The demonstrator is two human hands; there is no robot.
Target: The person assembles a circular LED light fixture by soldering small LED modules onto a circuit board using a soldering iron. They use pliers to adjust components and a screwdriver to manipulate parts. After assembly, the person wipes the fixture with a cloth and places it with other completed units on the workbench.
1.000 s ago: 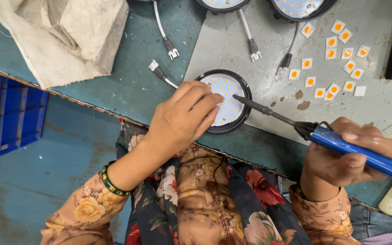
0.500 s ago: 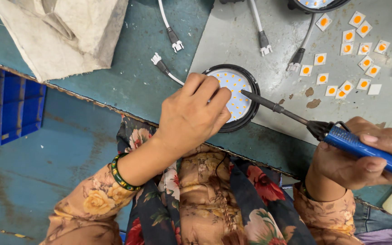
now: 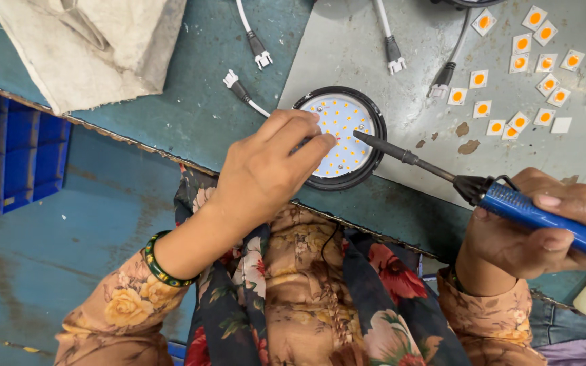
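Note:
A round black lamp module (image 3: 342,137) with a white board of small yellow dots lies on the bench near its front edge. My left hand (image 3: 267,166) rests on its left side, fingers pinched over the board; what they hold is hidden. My right hand (image 3: 544,227) grips a blue-handled soldering iron (image 3: 483,193) whose dark tip touches the board near its upper right. A white wire with a plug (image 3: 239,88) runs from the module to the upper left.
Several small white squares with orange centres (image 3: 520,74) lie scattered on the grey metal sheet (image 3: 428,41) at upper right. Two more white cables with plugs (image 3: 259,51) hang from above. A dirty cloth (image 3: 83,47) lies upper left, blue bins (image 3: 15,156) at left below the bench.
The view has shifted so the module sits lower and left. The soldering iron's tip has moved left onto the white board. My left hand stays on the module.

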